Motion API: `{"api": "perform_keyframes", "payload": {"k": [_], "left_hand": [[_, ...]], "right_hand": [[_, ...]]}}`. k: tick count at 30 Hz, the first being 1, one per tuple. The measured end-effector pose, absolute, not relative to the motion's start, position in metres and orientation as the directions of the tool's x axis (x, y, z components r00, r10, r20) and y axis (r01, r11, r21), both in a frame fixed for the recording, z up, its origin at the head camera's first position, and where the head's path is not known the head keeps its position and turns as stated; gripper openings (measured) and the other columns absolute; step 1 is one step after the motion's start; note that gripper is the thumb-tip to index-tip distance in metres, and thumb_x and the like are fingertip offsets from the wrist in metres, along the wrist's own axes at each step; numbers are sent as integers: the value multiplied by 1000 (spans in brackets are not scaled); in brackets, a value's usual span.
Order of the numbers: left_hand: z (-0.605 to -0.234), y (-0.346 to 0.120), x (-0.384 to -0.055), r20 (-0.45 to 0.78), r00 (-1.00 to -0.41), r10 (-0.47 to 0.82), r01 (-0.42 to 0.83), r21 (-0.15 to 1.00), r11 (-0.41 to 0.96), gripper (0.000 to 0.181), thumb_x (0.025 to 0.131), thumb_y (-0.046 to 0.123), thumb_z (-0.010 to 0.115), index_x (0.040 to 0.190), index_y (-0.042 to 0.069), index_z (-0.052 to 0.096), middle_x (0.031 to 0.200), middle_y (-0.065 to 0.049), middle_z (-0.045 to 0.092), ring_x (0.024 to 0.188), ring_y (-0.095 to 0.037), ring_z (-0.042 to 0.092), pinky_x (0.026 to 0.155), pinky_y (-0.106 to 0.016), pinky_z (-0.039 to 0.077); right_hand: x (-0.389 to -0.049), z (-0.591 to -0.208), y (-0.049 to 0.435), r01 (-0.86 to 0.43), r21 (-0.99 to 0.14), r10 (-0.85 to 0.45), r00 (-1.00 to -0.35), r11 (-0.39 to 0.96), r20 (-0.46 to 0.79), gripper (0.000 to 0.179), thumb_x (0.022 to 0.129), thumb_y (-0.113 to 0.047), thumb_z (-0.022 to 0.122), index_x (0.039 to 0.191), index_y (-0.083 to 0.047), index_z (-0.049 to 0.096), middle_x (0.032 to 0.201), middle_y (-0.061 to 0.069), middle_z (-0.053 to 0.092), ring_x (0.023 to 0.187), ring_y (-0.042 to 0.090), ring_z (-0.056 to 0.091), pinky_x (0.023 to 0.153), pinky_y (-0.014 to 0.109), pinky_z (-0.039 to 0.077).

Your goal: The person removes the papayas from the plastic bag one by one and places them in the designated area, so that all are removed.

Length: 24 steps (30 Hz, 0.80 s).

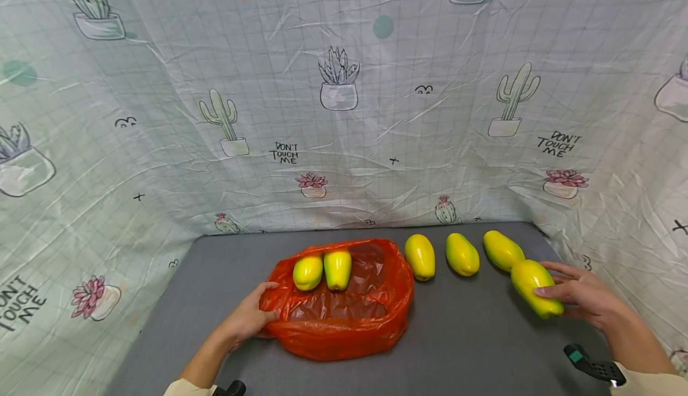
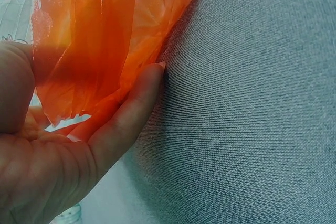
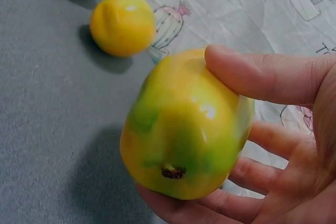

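A red plastic bag [image 1: 344,339] lies on the table with its mouth spread wide. Inside it, two yellow-green papayas [image 1: 337,269] rest side by side at the back left. My left hand [image 1: 251,315] holds the bag's left rim; in the left wrist view, the thin orange-red film [image 2: 100,30] passes between thumb and fingers. At the right, my right hand [image 1: 583,294] grips another papaya [image 1: 532,285], thumb on one side and fingers around the other. In the right wrist view, this papaya [image 3: 184,129] shows its dark stem end and appears raised, its shadow on the table beside it.
Behind the held fruit lies one papaya [image 1: 502,249], partly overlapped in view. Two more, a papaya [image 1: 462,254] and a papaya [image 1: 420,257], lie between it and the bag. A cactus-print curtain [image 1: 376,145] borders the grey table [image 1: 457,336] at the back and sides.
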<state>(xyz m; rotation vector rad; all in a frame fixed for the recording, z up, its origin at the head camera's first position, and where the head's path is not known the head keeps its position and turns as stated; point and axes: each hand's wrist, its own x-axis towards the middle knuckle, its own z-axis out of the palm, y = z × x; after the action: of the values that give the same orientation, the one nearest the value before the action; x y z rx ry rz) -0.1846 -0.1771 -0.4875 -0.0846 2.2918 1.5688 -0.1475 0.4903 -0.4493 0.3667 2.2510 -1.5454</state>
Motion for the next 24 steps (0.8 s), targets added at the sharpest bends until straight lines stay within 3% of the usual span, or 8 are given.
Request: {"api": "perform_keyframes", "payload": {"k": [3,6,13,24], "left_hand": [[-487,-177,-184,-327,-933,154,-249,890,381,65,91,-6,67,149,8,42,142,-32,42,95,-29,65,66,-47,64],[-486,-176,-184,-328,-932,153,-250,890,381,65,91,-6,67,149,9,42,141,-32,42,94,-29,66,66,-47,64],[-485,-175,-184,-322,-936,145,-245,887,391,65,90,-6,67,148,9,43,142,-30,43,95,-29,65,66,-47,64],[-486,-175,-184,-320,-934,159,-233,883,406,64,92,-5,67,149,8,41,144,-32,40,97,-30,65,66,-46,64]], "right_hand": [[-147,-451,493,435,-826,13,-887,359,-462,81,99,-28,70,160,3,27,148,36,47,102,15,68,90,47,61],[-146,-452,495,442,-817,17,-883,370,-470,81,99,-28,69,160,3,27,155,42,35,104,16,67,91,49,60],[-144,-457,500,444,-801,9,-876,400,-482,83,99,-30,68,160,4,23,160,43,21,110,20,65,92,52,59],[-140,-462,504,465,-794,1,-863,392,-505,81,99,-28,68,158,5,23,155,43,31,109,19,65,93,53,59]]}}
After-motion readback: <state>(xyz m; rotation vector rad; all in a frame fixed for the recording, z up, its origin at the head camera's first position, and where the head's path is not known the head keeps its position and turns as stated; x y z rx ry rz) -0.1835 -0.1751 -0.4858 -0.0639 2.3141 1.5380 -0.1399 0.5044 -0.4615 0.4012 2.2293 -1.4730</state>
